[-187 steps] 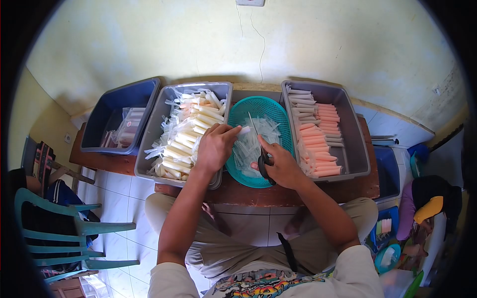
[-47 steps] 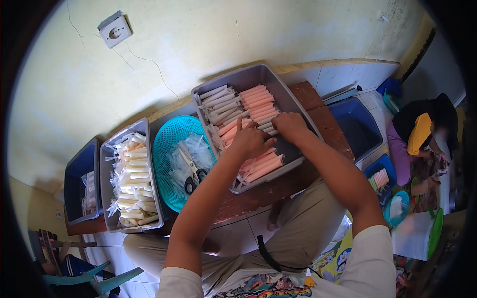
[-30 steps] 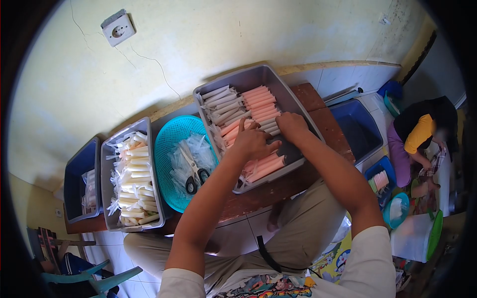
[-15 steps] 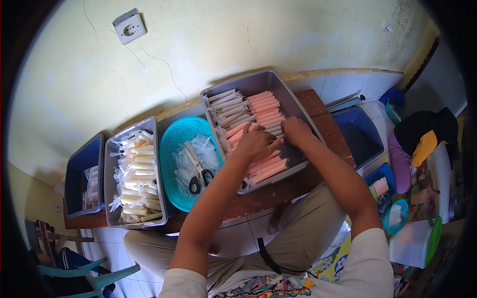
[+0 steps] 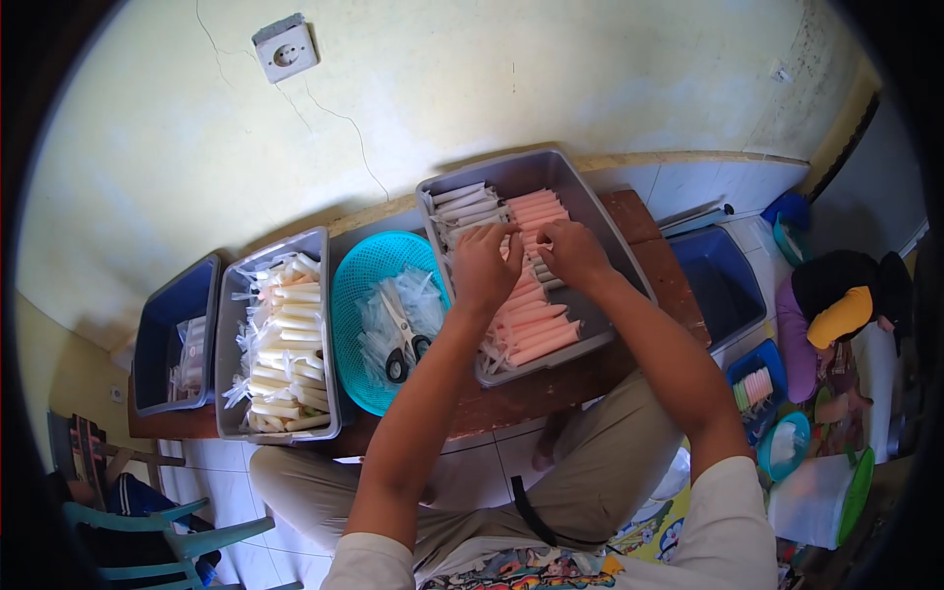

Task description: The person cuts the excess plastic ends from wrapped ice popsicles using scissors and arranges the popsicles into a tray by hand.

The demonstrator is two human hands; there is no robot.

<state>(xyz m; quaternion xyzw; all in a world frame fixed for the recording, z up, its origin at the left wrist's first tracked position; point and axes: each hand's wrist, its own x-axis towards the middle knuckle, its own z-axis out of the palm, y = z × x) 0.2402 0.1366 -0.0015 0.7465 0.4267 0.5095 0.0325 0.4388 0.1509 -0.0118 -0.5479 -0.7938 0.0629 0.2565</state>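
A grey tub (image 5: pixel 629 277) holds rows of pink tubes (image 5: pixel 539 337) and greyish-white tubes (image 5: pixel 464 202) in clear wrappers. My left hand (image 5: pixel 484 264) rests over the left rows, fingers apart, with nothing seen in it. Over the right rows is my right hand (image 5: pixel 572 253), its fingers curled down at the tubes; whether it grips one is hidden. Left of this tub, black-handled scissors (image 5: pixel 397 324) lie on clear plastic scraps (image 5: pixel 425 292) in a turquoise basket (image 5: pixel 356 265).
A second grey tub (image 5: pixel 228 344) holds cream-coloured tubes (image 5: pixel 290 344). Beyond it stands a dark blue tub (image 5: pixel 152 339). They stand on a brown wooden bench (image 5: pixel 678 290). A person (image 5: pixel 826 305) sits at the right near more tubs. A green chair (image 5: pixel 187 541) is at lower left.
Since the oldest frame, the scissors have gone from my right hand into the basket, and both hands are over the pink-tube tub. Lately they have moved slightly towards its far side.
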